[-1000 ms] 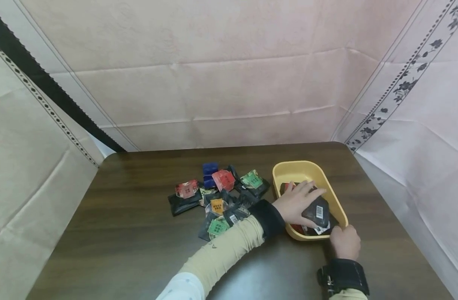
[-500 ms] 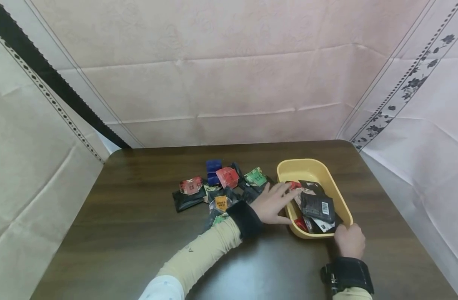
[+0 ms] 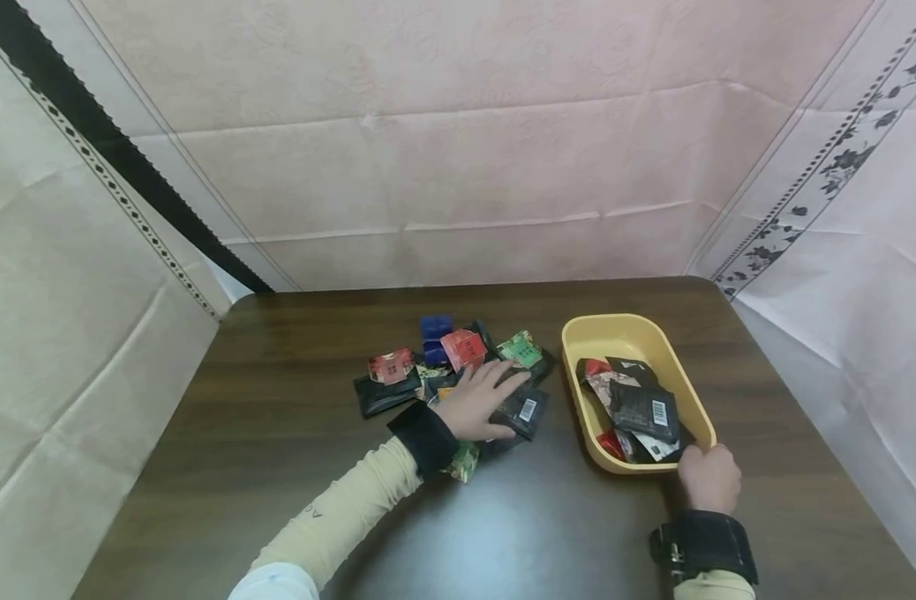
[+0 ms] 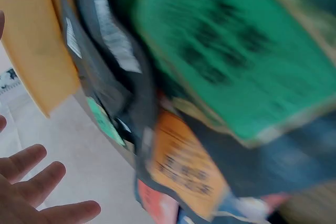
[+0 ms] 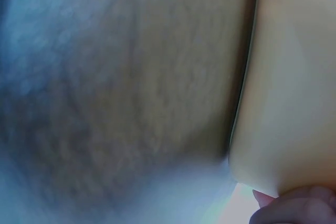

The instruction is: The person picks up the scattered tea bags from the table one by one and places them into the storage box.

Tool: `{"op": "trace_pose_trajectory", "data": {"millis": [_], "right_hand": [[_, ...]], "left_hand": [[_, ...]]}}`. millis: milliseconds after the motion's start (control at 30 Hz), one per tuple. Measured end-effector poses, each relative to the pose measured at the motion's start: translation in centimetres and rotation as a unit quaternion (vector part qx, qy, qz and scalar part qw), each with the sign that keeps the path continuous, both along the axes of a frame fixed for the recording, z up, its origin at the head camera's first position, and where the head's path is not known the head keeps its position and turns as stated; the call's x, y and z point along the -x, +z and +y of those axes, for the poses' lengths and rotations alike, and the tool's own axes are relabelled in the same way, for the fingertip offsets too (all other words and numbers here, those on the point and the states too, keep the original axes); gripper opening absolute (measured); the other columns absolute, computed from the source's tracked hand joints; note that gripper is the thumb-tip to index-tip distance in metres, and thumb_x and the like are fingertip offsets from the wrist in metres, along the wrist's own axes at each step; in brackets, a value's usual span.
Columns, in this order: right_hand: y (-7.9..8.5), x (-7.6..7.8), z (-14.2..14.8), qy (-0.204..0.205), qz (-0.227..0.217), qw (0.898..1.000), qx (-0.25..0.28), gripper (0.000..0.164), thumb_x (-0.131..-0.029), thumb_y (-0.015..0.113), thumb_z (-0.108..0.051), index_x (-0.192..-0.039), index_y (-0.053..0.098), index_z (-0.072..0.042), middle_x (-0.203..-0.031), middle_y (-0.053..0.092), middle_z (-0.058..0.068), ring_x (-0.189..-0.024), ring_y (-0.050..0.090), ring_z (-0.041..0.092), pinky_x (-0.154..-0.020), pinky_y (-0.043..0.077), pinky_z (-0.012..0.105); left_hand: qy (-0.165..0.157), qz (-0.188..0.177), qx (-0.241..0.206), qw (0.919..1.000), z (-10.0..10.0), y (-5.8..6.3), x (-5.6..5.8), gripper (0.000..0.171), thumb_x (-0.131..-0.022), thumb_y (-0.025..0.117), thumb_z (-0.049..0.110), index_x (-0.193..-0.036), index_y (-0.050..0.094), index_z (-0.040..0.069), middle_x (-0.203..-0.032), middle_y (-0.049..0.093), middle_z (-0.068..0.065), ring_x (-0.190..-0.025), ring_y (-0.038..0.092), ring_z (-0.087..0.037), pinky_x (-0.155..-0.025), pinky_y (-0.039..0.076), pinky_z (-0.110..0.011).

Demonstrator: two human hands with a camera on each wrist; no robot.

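Observation:
My left hand [image 3: 478,404] is over a loose pile of small packets, its fingers spread. In the left wrist view its fingers [image 4: 44,182] look straight, with no packet between them. Around it lie a green-labelled packet [image 3: 523,350], a pinkish-red one [image 3: 464,348], a blue one [image 3: 436,337] and a dark packet with a red label [image 3: 390,367]. A dark packet with a barcode [image 3: 528,408] sits by the thumb. My right hand [image 3: 710,479] grips the near right corner of a yellow plastic basket [image 3: 603,327]; its curled fingers [image 5: 302,208] show at the wall. Several packets [image 3: 641,410] fill the basket's nearer part.
Everything stands on a dark wooden table [image 3: 292,467]. Pale cloth [image 3: 442,167] hangs behind and at both sides of it. A green packet [image 3: 463,461] pokes out below the left wrist, on the near side of the pile.
My left hand has moved left, out of the basket and back over the pile, leaving a dark barcoded packet in view there. The right hand stays at the basket's corner. The view shifts slightly.

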State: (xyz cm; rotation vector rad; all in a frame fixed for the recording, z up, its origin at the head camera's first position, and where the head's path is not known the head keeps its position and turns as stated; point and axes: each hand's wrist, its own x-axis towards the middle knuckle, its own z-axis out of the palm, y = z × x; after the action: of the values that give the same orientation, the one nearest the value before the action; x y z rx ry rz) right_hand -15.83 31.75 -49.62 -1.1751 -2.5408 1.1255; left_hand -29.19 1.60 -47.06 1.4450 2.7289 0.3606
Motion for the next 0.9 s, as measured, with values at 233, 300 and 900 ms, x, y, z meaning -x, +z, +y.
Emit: {"op": "trace_pose_trajectory", "data": {"millis": [233,300,900], "right_hand": [[0.4,0.1,0.5,-0.002,-0.002,1.000,-0.003,0.042,-0.088,0.029,-0.019,-0.102,0.043,0.018,-0.099,0.046,0.039,-0.091,0.045,0.054,-0.072,0.037,0.058],[0.4,0.1,0.4,-0.001,-0.005,1.000,-0.004,0.042,-0.088,0.029,-0.020,-0.102,0.043,0.018,-0.100,0.046,0.039,-0.091,0.045,0.054,-0.072,0.037,0.058],[0.1,0.0,-0.1,-0.012,-0.015,1.000,0.006,0.041,-0.088,0.030,-0.017,-0.105,0.041,0.019,-0.097,0.046,0.038,-0.085,0.046,0.049,-0.069,0.038,0.056]], "left_hand": [[0.009,-0.006,0.039,0.9992,0.8,-0.1,1.1,0.082,-0.078,0.068,0.042,-0.144,0.025,0.020,-0.144,0.026,-0.013,-0.132,0.023,-0.030,-0.101,0.026,-0.052],[0.005,-0.005,0.062,0.9980,1.6,-0.3,1.4,0.080,-0.078,0.069,0.039,-0.144,0.027,0.021,-0.144,0.027,-0.011,-0.132,0.024,-0.029,-0.101,0.026,-0.051],[0.004,0.073,0.184,0.9803,5.7,-2.2,1.0,0.041,-0.090,0.053,0.017,-0.128,0.049,0.033,-0.120,0.051,-0.001,-0.108,0.048,-0.024,-0.076,0.047,-0.042]]}}
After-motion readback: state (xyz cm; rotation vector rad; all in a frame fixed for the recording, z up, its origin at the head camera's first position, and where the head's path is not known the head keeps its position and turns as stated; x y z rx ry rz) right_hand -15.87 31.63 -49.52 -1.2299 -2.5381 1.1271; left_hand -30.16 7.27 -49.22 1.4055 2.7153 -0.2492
